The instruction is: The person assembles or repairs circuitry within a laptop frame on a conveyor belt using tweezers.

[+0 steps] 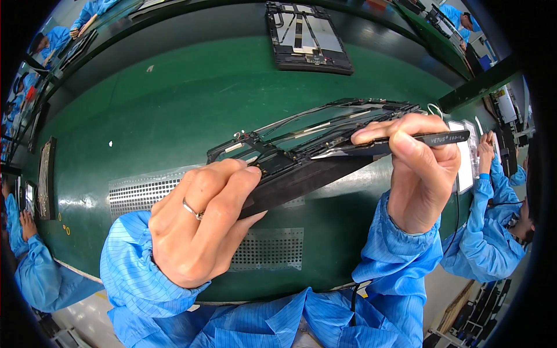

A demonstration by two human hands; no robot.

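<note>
1. An opened tablet-like device (pixel 316 184) is held tilted in front of the person, over the middle of the green bench mat (pixel 191 110); its inner side, with dark frame parts and thin strips, faces up and away. Whether its lower edge touches the mat cannot be told.
2. The left hand (pixel 200 217), wearing a ring (pixel 192 210), is closed around the device's near left corner, fingertips on the frame.
3. The right hand (pixel 420 168) pinches black tweezers (pixel 445 138) between thumb and fingers; their pointed tips reach the device's near edge. Whether the tips are together cannot be made out.
4. Below and to the left lie perforated sheets (pixel 267 250), partly hidden by the left hand.
5. Beyond, near the far edge, a second opened device (pixel 307 37) lies flat.
6. Yellow rings (pixel 67 231) and a narrow dark panel (pixel 47 177) lie at the left.
7. At the right, a blue-clad co-worker (pixel 487 243) reaches toward the bench.
</note>
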